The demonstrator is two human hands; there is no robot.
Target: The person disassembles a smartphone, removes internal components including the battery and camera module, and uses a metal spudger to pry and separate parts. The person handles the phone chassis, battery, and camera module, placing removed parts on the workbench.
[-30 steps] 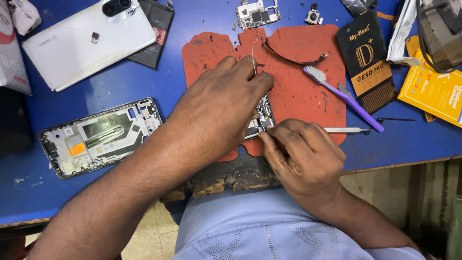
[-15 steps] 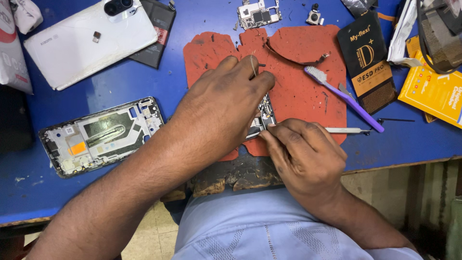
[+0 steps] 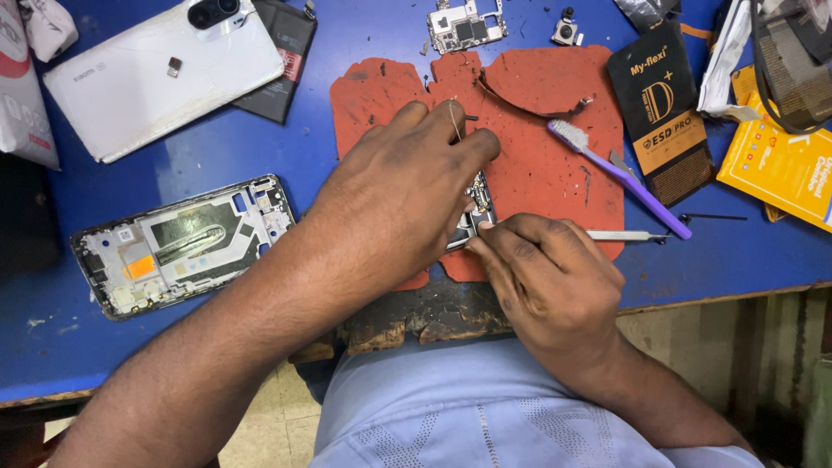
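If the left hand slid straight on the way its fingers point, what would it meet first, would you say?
Probably the thin dark cable lying on the red mat. The left hand points up and right across the mat, and the purple toothbrush lies further right, likely off that line.

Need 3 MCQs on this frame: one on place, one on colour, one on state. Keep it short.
1. Where does the stripped phone frame lie?
A. on the red mat
B. on the blue table, beside the left forearm
C. under the white back cover

2. What colour is the toothbrush handle?
A. purple
B. green
C. black

3. How do the hands stand?
A. both lifted clear of the table
B. only the right hand touches the part
C. left hand and right hand both on the small circuit board

Key: 1 B, the frame rests on the blue table left of the red mat. 2 A, the handle shows purple across the mat. 3 C, fingers of both hands meet at the board.
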